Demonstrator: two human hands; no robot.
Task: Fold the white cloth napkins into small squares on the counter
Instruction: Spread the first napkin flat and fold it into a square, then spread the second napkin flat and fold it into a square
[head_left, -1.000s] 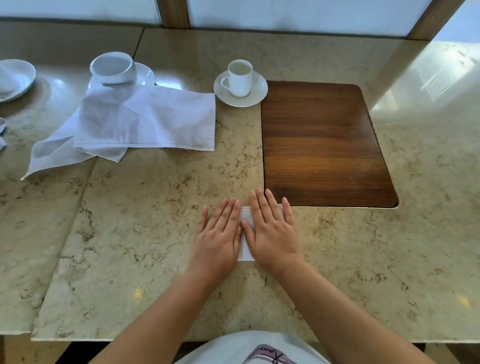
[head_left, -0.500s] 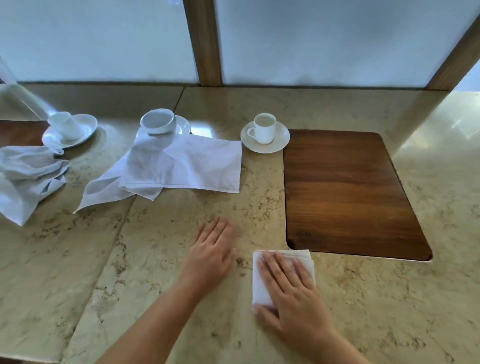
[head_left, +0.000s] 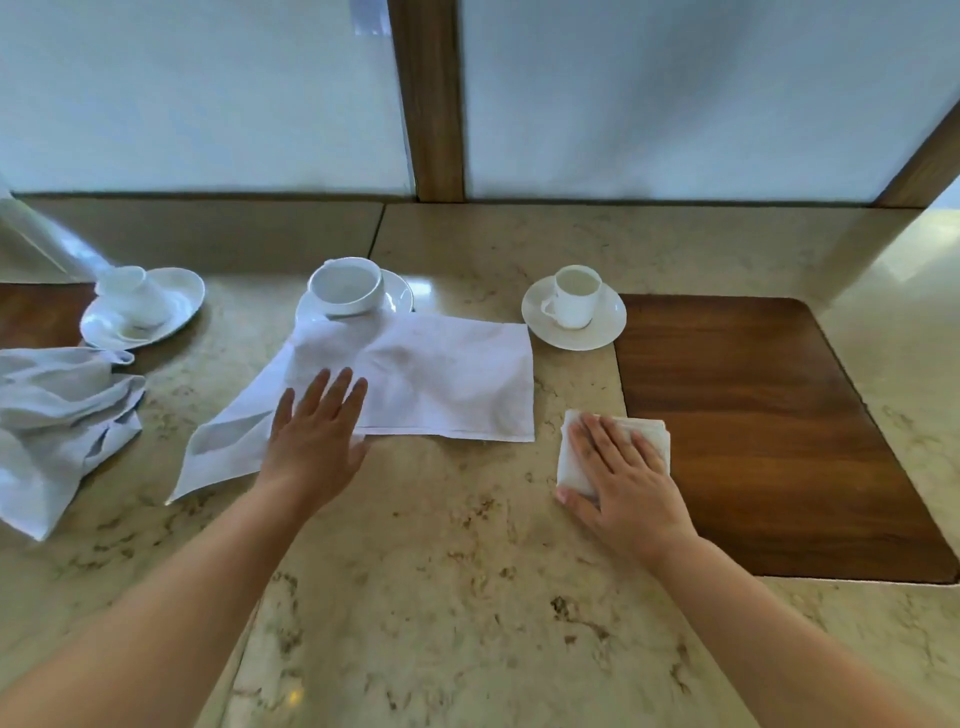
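Now the right hand (head_left: 626, 470) lies flat, fingers (head_left: 597, 441) spread and open, pressing a folded napkin (head_left: 571, 467) onto the marble desk (head_left: 467, 597). That small white square sits at the left edge of a wooden inlay (head_left: 769, 431), its far corner overlapping the wood. The left hand (head_left: 317, 441), also open with fingers (head_left: 332, 395) extended, rests palm down on the near edge of an unfolded napkin (head_left: 441, 384) spread out near the middle of the desk. This cloth's far corner drapes against a bowl (head_left: 345, 286) on a saucer (head_left: 397, 293). To the right stands a small cup (head_left: 574, 304) on its saucer (head_left: 597, 332). At far left lies a crumpled napkin (head_left: 57, 421), just in front of a tipped cup (head_left: 132, 293) on a plate (head_left: 176, 296).
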